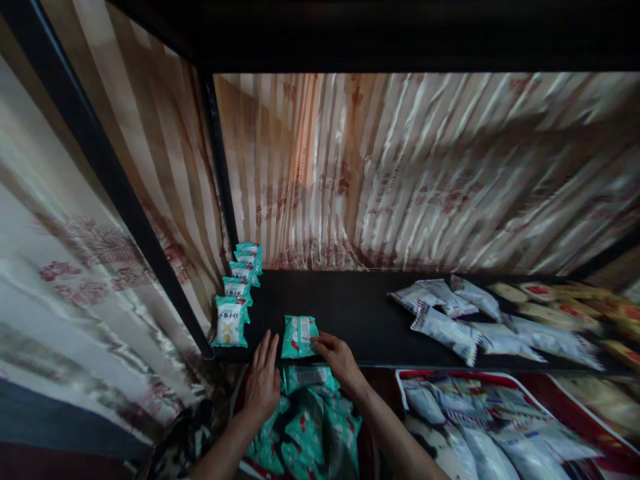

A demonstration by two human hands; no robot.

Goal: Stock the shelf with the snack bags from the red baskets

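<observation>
A small teal snack packet [296, 333] lies near the front edge of the black shelf [340, 300], its printed label panel facing up. The thumb and fingers of my right hand [339, 360] pinch its right side. Just left of it my left hand [264, 381] is open, fingers stretched toward the shelf edge and holding nothing. At the left end of the shelf stands a row of several matching teal packets [231, 323], one behind another with white fronts facing me. Below my hands, a heap of loose teal packets [306, 427] fills a container, its rim mostly hidden.
Silvery-white wrapped snacks [447, 331] lie loosely on the right of the shelf, with yellowish packs [565, 303] beyond. A red bin with a white rim [463, 375] below holds more white packets. A black metal post [120, 180] rises at left; striped curtains [350, 173] hang behind.
</observation>
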